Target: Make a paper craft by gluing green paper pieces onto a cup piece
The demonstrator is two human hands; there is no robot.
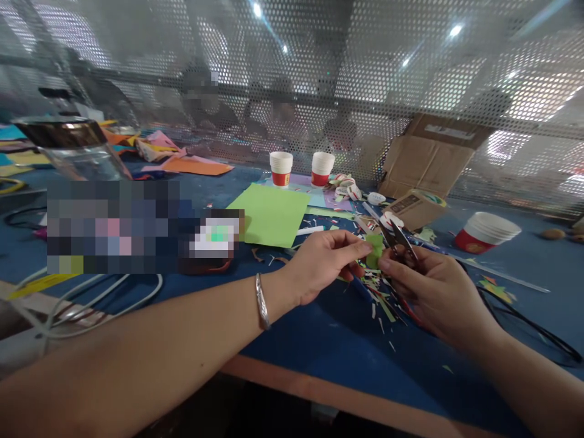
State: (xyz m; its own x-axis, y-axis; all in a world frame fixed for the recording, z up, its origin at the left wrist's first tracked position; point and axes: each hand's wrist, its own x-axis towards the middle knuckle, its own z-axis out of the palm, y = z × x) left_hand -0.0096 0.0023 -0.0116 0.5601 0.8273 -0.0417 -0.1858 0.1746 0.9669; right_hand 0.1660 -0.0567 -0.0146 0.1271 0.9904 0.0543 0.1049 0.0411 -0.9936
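A small piece of green paper [374, 250] is pinched between the thumb and fingers of my left hand [331, 264], which wears a silver bangle at the wrist. My right hand [424, 286] grips a pair of scissors [401, 239], its blades pointing up and away from me and parted. The right thumb and fingertip also reach the edge of the green paper. Under both hands lies a heap of thin paper clippings [385, 301]. A larger sheet of light green paper [274, 214] rests on the blue table beyond my left hand.
Two stacks of paper cups [281, 168] stand at the back; another paper cup stack [486, 234] leans at right. A cardboard box [424, 158] rests against the perforated screen [310, 73]. Leftward are a phone [214, 237], a glass jar [77, 149], white cables [109, 304] and coloured paper [196, 164].
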